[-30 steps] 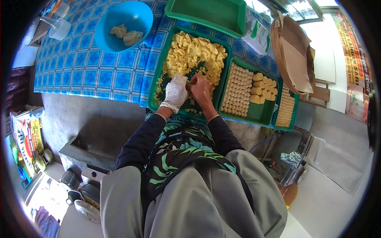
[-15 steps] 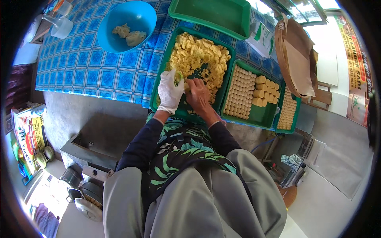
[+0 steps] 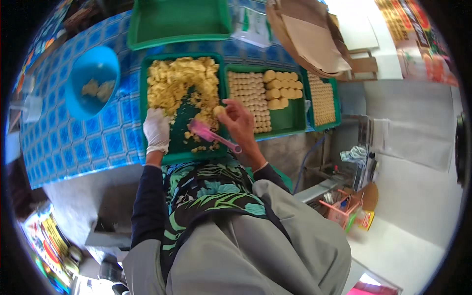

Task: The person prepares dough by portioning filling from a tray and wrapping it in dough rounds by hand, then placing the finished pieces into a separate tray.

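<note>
My right hand (image 3: 239, 123) pinches a small round lump of yellow dough (image 3: 219, 111) between thumb and fingers, above the right rim of a green tray (image 3: 183, 114). Crumbly yellow dough (image 3: 183, 73) is heaped along the tray's far part and sides, with loose crumbs nearer me. My left hand (image 3: 157, 130), in a white glove, is at the tray's left side against the dough; its fingertips are hard to make out. A pink scoop (image 3: 206, 132) lies across the tray between my hands, its handle pointing right, below my right hand.
To the right, a green tray (image 3: 287, 119) holds rows of small pale balls and larger yellow rounds. Another tray of balls (image 3: 322, 102) stands beyond. A blue bowl (image 3: 101, 66) with pale dough sits left, a bare green tray (image 3: 179, 22) behind. A round woven tray (image 3: 295, 54) leans far right.
My hands have moved apart: the left to the tray's left side, the right out to its right rim with a dough lump. The pink scoop now shows. The view has shifted rightward.
</note>
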A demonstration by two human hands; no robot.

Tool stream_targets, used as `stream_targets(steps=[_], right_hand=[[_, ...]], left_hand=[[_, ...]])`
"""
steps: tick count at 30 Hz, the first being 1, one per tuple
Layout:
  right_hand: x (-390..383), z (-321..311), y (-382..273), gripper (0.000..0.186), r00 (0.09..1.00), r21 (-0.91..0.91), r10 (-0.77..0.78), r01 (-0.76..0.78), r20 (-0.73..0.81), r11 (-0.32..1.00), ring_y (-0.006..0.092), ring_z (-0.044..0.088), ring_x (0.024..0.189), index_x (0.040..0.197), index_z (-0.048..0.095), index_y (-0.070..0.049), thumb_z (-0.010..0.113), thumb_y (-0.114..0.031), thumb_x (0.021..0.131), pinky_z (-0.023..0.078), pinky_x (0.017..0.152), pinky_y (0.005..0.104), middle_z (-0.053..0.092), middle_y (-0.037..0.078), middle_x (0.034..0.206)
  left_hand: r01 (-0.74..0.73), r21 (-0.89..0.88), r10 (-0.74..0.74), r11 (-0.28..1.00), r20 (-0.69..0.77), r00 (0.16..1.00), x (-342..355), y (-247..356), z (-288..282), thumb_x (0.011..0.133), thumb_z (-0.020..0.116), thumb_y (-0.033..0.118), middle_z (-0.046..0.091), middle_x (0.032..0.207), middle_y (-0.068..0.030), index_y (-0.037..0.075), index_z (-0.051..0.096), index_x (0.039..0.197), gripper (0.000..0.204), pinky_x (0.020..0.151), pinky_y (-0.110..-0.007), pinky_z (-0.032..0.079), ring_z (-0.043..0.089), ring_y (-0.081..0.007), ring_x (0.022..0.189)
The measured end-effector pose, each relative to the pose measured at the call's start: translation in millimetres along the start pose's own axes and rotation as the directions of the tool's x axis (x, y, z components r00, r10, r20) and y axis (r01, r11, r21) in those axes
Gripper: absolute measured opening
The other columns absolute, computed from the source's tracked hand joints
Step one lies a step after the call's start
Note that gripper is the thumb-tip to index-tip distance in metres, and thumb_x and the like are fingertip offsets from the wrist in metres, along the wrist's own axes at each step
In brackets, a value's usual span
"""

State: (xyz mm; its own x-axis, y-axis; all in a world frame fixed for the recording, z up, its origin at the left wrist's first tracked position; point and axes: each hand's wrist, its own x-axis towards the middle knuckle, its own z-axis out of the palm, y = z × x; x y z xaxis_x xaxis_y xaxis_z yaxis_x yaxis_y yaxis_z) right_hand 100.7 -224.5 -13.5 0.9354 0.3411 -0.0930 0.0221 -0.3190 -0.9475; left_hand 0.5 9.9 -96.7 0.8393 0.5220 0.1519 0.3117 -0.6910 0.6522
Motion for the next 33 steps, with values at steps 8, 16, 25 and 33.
stream_targets(steps=[8, 16, 25, 33], right_hand=[[12, -192, 90, 0.037, 0.707, -0.326, -0.035, -0.281, -0.706, 0.903, 0.0173, 0.063, 0.068, 0.104, 0.067, -0.002, 0.078, -0.018, 0.073, 0.051, 0.067, 0.0307, 0.068, 0.01, 0.079], [48, -202, 144, 0.038, 0.67, 0.039, 0.281, -0.353, -0.687, 0.935, 0.0203, 0.067, 0.062, 0.112, 0.064, 0.005, 0.072, -0.011, 0.079, 0.051, 0.047, 0.0299, 0.068, 0.016, 0.082], [32, -160, 91, 0.028, 0.692, -0.455, -0.259, -0.113, -0.674, 0.883, 0.0226, 0.064, 0.075, 0.115, 0.065, 0.002, 0.062, -0.001, 0.087, 0.051, 0.069, 0.0342, 0.067, 0.012, 0.087], [-35, 27, 4, 0.042, 0.896, -0.71, -0.239, 0.444, 0.376, 0.547, 0.0339, 0.06, 0.086, 0.118, 0.06, -0.007, 0.068, -0.005, 0.077, 0.049, 0.067, 0.0452, 0.065, 0.015, 0.086]], left_hand=[[0.056, 0.002, -0.056, 0.998, 0.045, 0.997, -7, 14, -8, 0.066, 0.078, 0.014, 0.059, 0.088, -0.0155, 0.001, 0.069, 0.088, 0.027, 0.071, -0.042, 0.049, 0.061, -0.0339, 0.08], [0.102, 0.009, -0.102, 0.995, -0.026, 0.994, -14, 6, -6, 0.064, 0.084, 0.017, 0.062, 0.091, -0.014, 0.0, 0.07, 0.095, 0.038, 0.076, -0.039, 0.05, 0.063, -0.0309, 0.084], [0.016, 0.03, -0.012, 0.999, -0.148, 0.989, -26, 20, 2, 0.07, 0.081, 0.02, 0.059, 0.084, -0.0125, 0.005, 0.066, 0.094, 0.032, 0.072, -0.043, 0.047, 0.057, -0.0314, 0.082], [0.206, -0.215, -0.219, 0.955, -0.037, 0.975, -53, 39, -9, 0.067, 0.084, 0.009, 0.055, 0.104, -0.0152, 0.007, 0.052, 0.131, 0.072, 0.075, -0.035, 0.053, 0.06, -0.0224, 0.085]])
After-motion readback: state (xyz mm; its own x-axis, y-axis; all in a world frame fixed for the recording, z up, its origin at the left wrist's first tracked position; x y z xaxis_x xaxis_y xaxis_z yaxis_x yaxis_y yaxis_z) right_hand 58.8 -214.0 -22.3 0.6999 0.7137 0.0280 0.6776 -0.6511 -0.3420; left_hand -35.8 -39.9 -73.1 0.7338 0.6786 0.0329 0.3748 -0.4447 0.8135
